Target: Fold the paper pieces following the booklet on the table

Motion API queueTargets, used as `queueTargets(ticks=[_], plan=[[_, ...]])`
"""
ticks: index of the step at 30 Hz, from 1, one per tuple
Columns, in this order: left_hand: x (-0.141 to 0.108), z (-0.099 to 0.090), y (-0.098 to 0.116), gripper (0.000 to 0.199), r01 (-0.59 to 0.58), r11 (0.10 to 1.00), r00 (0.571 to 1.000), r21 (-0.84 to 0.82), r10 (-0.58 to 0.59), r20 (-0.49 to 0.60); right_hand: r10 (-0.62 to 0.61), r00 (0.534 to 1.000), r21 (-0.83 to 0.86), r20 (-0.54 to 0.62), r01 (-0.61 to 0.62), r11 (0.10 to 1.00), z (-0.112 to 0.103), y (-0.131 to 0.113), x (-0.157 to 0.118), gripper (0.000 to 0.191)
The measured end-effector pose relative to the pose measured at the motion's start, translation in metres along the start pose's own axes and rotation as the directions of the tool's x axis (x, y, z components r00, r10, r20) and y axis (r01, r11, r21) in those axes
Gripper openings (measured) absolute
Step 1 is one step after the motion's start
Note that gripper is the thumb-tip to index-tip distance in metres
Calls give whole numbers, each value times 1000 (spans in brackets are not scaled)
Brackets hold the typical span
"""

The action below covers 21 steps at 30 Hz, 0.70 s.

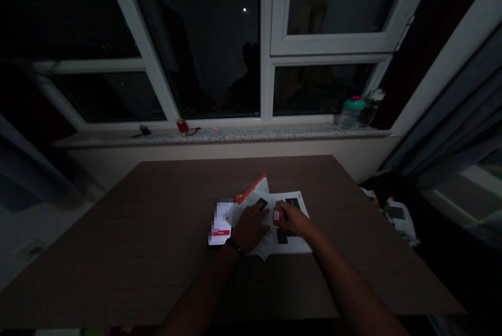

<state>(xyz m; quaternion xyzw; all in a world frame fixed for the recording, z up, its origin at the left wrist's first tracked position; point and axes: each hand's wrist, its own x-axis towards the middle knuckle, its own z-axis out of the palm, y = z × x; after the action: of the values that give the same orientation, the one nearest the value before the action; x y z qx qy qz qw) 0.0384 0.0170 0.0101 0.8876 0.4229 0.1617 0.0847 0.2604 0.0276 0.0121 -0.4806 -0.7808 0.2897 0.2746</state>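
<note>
My left hand [251, 228] lies flat with its fingers apart on a printed sheet [257, 192], which is folded and has an orange-red edge. Beneath it is a white printed page [300, 246] with dark pictures. My right hand [289, 216] is closed around a small red block with a pale label [277, 215], held down at the paper to the right of my left hand. Its exact kind is too small and dim to tell. Just left of my left hand, a lit phone or tablet screen [223, 215] is partly covered by the folded sheet.
All this is on a brown wooden table [157, 252] in a dim room. Beyond it, a speckled windowsill [243, 134] bears a small red jar [182, 125] and a teal-lidded bottle [352, 111]. More printed papers [402, 221] lie past the table's right edge.
</note>
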Motion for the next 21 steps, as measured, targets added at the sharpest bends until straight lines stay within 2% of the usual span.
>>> queueTargets(ticks=[7,15,18,21], plan=[[-2,1,1,60,18,1000,999,13,-19,35,-40,993,14,108,39,999,-6,-6,-6,25],[1,0,2,54,59,998,998,31,-60,31,33,997,-21,-73,-34,999,8,-4,3,24],[1,0,2,56,57,997,998,43,-59,35,33,997,-15,-70,-34,999,8,-5,4,25],[1,1,3,58,62,997,997,54,-64,46,15,1000,25,-6,-15,1000,4,-8,0,25]])
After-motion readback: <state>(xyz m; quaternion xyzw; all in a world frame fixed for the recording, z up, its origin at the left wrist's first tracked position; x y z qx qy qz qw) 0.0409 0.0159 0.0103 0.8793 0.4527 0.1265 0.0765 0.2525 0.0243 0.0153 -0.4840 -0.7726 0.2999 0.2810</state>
